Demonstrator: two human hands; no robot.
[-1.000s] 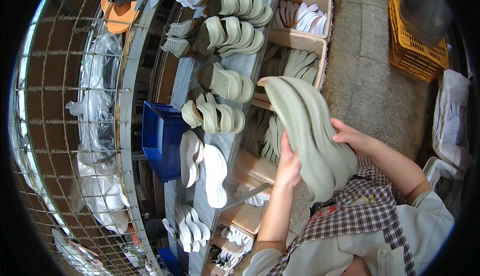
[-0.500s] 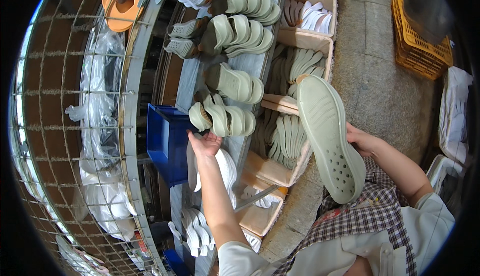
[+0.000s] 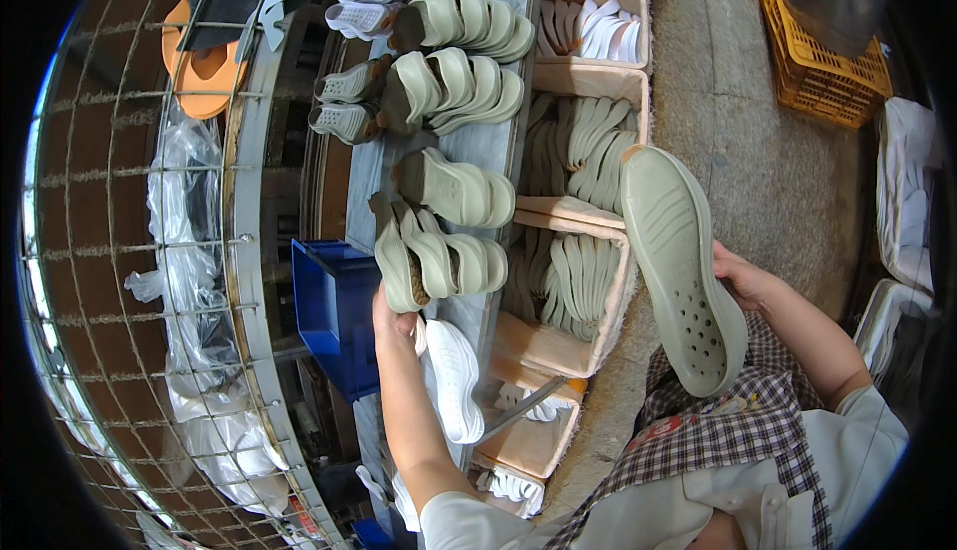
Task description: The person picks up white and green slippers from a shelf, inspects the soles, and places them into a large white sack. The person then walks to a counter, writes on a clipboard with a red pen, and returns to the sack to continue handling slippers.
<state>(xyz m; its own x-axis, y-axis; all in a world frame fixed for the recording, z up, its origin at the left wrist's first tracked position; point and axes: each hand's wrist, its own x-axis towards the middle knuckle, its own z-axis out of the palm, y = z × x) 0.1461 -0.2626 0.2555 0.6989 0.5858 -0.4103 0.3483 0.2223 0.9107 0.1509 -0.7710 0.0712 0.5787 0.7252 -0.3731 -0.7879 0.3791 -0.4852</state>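
Observation:
My right hand (image 3: 740, 277) grips the edge of a large pale green shoe sole (image 3: 683, 271), holding it up in front of my apron. The sole has a ribbed part at its upper end and a cluster of round holes at the lower end. At the bench, my left hand (image 3: 393, 315) is closed on the lower end of another green shoe sole (image 3: 399, 261), its fingers mostly hidden behind it. That sole stands at the left of a leaning row of green soles (image 3: 467, 263). Just below lies a white sole (image 3: 452, 380).
More green soles (image 3: 461, 186) stand along the grey bench (image 3: 371, 191). Lined bins (image 3: 638, 101) of soles run beside it. A blue bin (image 3: 334, 311) and wire mesh (image 3: 110, 246) are on the left; yellow crates (image 3: 827, 76) stand on the floor at far right.
My left hand has gone from open beneath the row to closed on its leftmost sole, which is now more upright. The view has shifted slightly; the right hand still holds its sole.

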